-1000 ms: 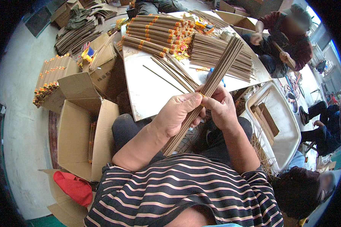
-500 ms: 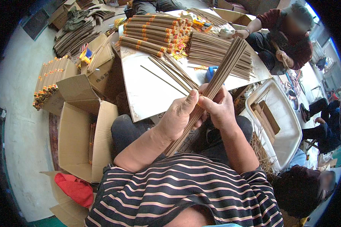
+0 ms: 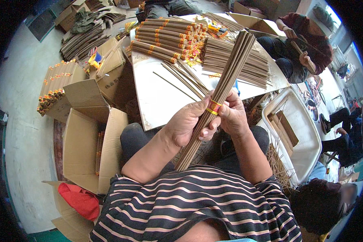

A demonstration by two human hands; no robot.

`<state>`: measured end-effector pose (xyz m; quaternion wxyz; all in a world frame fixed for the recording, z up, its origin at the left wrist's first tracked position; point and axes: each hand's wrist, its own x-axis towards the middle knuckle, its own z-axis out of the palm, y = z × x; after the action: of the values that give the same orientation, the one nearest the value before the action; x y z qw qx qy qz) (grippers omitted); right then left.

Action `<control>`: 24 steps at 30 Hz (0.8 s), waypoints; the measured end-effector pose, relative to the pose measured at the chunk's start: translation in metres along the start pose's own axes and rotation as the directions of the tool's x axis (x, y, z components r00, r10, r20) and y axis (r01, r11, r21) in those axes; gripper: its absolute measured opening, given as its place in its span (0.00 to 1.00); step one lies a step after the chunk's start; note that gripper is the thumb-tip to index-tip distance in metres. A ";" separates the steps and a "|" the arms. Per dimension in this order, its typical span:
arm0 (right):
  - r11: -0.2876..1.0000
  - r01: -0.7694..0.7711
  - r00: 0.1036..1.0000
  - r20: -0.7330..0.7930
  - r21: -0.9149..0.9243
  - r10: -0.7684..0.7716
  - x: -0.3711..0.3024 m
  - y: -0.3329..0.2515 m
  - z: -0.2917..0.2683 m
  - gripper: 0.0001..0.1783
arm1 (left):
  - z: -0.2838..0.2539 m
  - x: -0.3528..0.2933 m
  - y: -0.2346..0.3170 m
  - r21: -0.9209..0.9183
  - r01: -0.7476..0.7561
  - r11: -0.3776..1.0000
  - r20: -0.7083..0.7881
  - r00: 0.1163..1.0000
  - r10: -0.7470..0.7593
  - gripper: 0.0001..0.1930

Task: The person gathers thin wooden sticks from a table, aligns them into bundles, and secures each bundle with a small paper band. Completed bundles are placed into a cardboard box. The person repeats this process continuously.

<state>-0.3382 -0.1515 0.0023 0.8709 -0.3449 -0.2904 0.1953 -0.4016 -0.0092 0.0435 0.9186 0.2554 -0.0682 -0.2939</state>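
A bundle of brown incense sticks (image 3: 234,60) slants up and away from my lap. Around its middle runs a red and yellow paper band (image 3: 213,107). My left hand (image 3: 186,123) is closed round the bundle at and below the band, its thumb on the near left side. From the other side, my right hand (image 3: 234,116) pinches at the band, fingers bent against the sticks. Beyond my hands, several loose sticks (image 3: 185,78) lie on the white table (image 3: 149,101). A blue object (image 3: 236,85) is mostly hidden behind the bundle.
Banded bundles (image 3: 165,34) are stacked at the table's far left, beside a pile of loose sticks (image 3: 256,66). An opened cardboard box (image 3: 80,149) stands at my left, a white tub (image 3: 310,141) at my right. A co-worker (image 3: 306,40) sits at the far right.
The red and yellow band now shows around the bundle where my thumbs were. My hands have shifted their hold. The co-worker's hand has drawn back from the stick pile.
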 end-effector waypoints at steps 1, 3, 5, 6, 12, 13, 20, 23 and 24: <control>0.998 0.019 1.000 0.004 0.056 -0.019 -0.001 0.004 0.000 0.16 | 0.000 0.000 0.000 -0.009 0.005 1.000 0.026 1.000 -0.005 0.26; 0.990 0.019 0.999 -0.033 0.139 -0.015 -0.002 0.005 0.008 0.16 | 0.002 -0.002 0.004 -0.030 0.017 0.999 0.104 0.994 -0.014 0.24; 0.981 -0.035 0.999 -0.020 0.189 0.039 0.000 0.009 0.008 0.16 | 0.001 -0.004 0.007 -0.045 0.028 0.999 0.140 0.990 -0.021 0.23; 0.975 -0.062 0.998 -0.013 0.212 0.066 0.001 0.010 0.008 0.16 | 0.000 -0.005 0.008 -0.050 0.031 0.998 0.137 0.990 -0.024 0.23; 0.984 -0.102 0.982 -0.143 0.147 0.123 0.018 0.015 0.010 0.13 | -0.011 -0.002 0.021 0.161 -0.223 0.961 0.035 0.975 0.220 0.23; 0.993 -0.100 0.975 -0.195 0.057 0.109 0.019 0.015 0.010 0.14 | -0.012 -0.003 0.026 0.244 -0.310 0.919 -0.009 0.947 0.322 0.25; 0.970 -0.176 0.949 -0.289 -0.167 0.123 0.015 0.024 -0.003 0.11 | -0.030 0.006 0.070 0.801 -0.488 0.347 -0.006 0.572 0.820 0.12; 0.943 -0.244 0.943 -0.283 -0.226 0.176 0.015 0.030 -0.005 0.09 | -0.044 0.009 0.078 0.862 -0.426 0.274 -0.020 0.512 0.859 0.11; 0.934 -0.247 0.944 -0.283 -0.259 0.172 0.016 0.032 -0.005 0.09 | -0.049 0.010 0.079 0.868 -0.415 0.270 -0.031 0.498 0.866 0.11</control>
<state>-0.3277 -0.1236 -0.0180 0.8147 -0.5207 -0.1626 0.1969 -0.3399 0.0613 0.0409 0.7248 0.6337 -0.0439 0.2667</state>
